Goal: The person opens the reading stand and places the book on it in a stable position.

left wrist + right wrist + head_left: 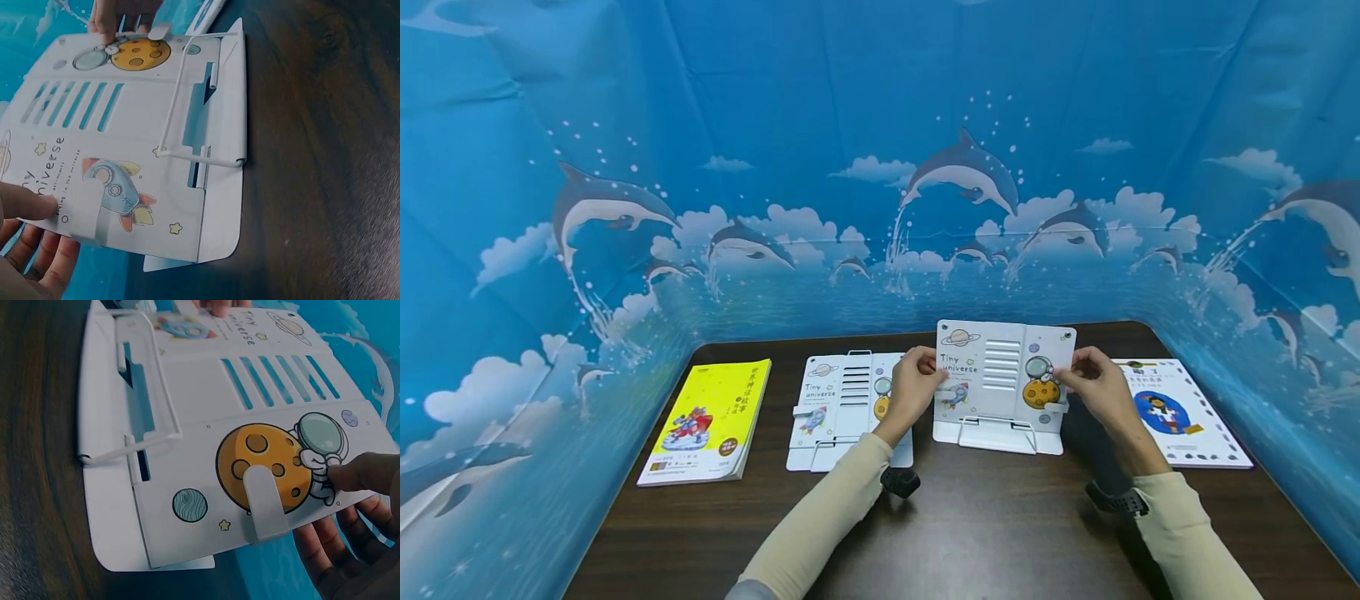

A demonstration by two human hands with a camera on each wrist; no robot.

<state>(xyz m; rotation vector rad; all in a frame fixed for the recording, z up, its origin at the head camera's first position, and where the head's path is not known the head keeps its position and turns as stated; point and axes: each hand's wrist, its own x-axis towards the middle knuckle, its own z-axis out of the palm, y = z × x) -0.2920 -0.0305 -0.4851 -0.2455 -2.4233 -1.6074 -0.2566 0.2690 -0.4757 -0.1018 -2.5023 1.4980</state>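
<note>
A white book stand (992, 400) printed "Tiny universe" stands raised on its base plate at the right of centre. My left hand (917, 382) pinches its left edge, thumb on the printed front and fingers behind, as the left wrist view shows near the rocket picture (115, 187). The right edge is pinched the same way by my right hand (1093, 383), its thumb on the astronaut picture (322, 465). A white page clip (267, 503) lies over the orange moon. Along the bottom, a wire page holder (200, 156) lies across the front of the panel.
A second, matching book stand (842, 425) lies lower, just left of the raised one. The yellow book (711, 425) is at the table's left side. A white book (1183, 417) with a blue circle lies at the right. Dolphin-print cloth (850, 108) surrounds the dark wooden table (985, 533).
</note>
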